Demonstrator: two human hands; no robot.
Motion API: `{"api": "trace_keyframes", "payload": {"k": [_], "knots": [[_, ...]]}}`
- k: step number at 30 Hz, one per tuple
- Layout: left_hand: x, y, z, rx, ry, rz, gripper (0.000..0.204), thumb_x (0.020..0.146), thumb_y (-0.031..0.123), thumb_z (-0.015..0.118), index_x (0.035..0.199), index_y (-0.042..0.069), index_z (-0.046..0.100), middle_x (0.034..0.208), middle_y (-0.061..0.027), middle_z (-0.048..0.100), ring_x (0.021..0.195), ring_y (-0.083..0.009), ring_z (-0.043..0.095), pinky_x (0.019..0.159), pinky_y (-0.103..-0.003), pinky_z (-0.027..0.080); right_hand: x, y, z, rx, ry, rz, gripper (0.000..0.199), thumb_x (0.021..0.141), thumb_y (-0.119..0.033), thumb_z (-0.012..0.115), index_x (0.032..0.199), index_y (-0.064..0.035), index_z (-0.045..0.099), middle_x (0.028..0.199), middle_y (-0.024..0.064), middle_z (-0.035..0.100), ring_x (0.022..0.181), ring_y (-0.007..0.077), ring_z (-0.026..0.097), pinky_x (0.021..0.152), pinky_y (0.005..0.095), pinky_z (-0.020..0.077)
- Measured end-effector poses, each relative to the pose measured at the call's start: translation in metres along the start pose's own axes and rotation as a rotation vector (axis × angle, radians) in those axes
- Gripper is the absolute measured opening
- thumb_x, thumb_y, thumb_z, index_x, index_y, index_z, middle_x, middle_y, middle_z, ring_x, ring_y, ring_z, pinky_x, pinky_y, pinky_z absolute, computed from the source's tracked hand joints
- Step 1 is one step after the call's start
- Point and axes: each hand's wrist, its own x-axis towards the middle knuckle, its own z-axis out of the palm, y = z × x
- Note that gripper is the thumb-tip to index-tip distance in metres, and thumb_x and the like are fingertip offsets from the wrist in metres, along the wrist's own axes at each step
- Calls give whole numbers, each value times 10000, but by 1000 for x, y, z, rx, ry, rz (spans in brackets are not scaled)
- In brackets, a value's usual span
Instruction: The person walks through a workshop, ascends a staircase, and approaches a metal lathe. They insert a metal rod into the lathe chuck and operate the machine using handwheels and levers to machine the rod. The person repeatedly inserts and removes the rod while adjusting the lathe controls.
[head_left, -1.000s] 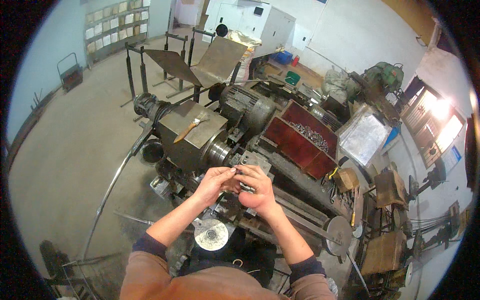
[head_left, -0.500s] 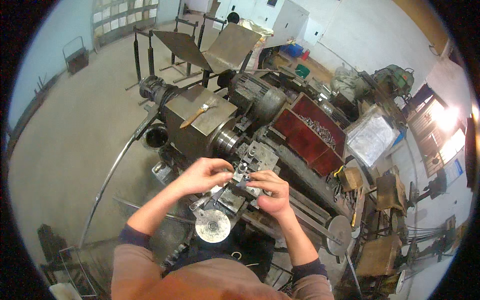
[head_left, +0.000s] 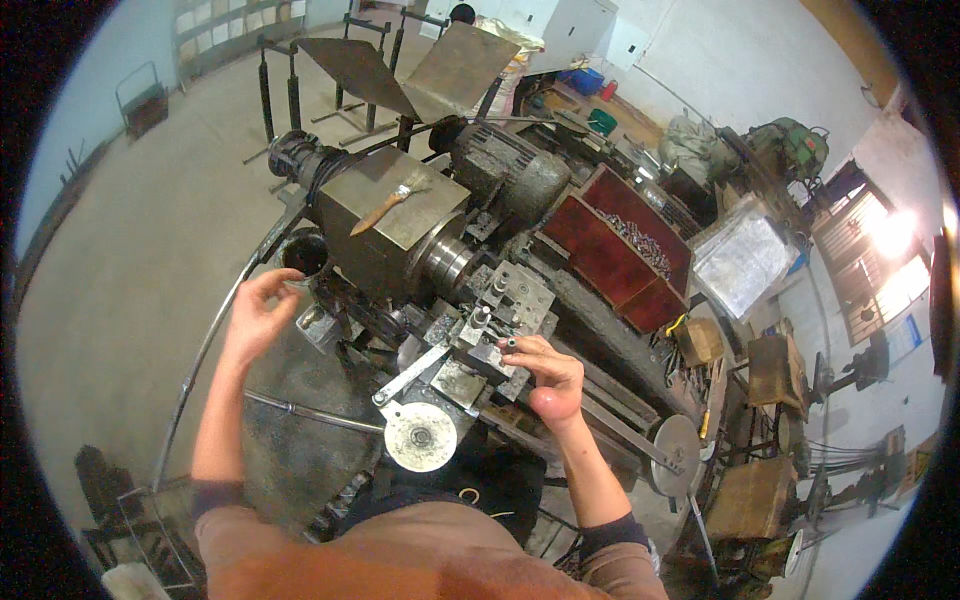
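Rightward, a red bin [head_left: 588, 246] holds metal pieces [head_left: 642, 248], with left hand [head_left: 262, 308], grip unclear, near dark pot [head_left: 321, 267], right hand [head_left: 550, 372] pinching tube [head_left: 511, 345].

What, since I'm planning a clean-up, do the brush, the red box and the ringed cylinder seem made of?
Brush: handle probably bare wood, from its tan colour; bristle material unclear.
Red box: likely painted sheet metal, judging by thin walls.
Ringed cylinder: apparently bare machined metal, given its bright reflections.

A machine workshop; a greasy lathe [head_left: 445, 258], a motor [head_left: 508, 165] and a red bin [head_left: 590, 250] of metal parts [head_left: 640, 243] show it.
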Motion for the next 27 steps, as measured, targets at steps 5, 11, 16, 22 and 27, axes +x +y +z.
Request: {"api": "trace_keyframes", "payload": {"k": [5,11,16,22,27], "knots": [[-15,-48,-54,531,146,25,330,665,36,557,995,16,545,860,-122,584,822,-254,552,755,-314,419,0,3,1,47,17,59,616,642,-518,617,872,54,616,965,169,580,913,258,522,821,352,360],[-54,-66,-95,549,111,-322,411,716,234,594,1044,-3,519,920,-178,569,874,-281,545,766,-339,417,21,13,-18,-336,-75,51,467,598,-396,573,915,-59,633,981,135,584,924,262,532,833,345,380],[-66,-89,-100,255,73,-454,426,701,234,604,1024,-33,526,870,-187,582,822,-257,566,734,-339,427,79,27,-22,-676,-167,117,363,510,-183,550,847,-87,645,933,110,596,938,266,518,827,313,402],[-63,-84,-94,620,-26,-379,346,653,270,632,834,-13,548,711,-202,561,700,-340,554,634,-393,431,118,67,-7,-772,-364,606,269,512,-199,576,736,-77,663,739,140,613,736,265,589,700,315,459],[-65,-90,-90,696,-6,-353,285,621,229,654,689,3,494,647,-200,543,677,-373,530,597,-426,418,121,86,-2,-763,-431,643,320,517,-194,539,784,-63,656,754,133,624,688,215,602,649,280,455]]}}
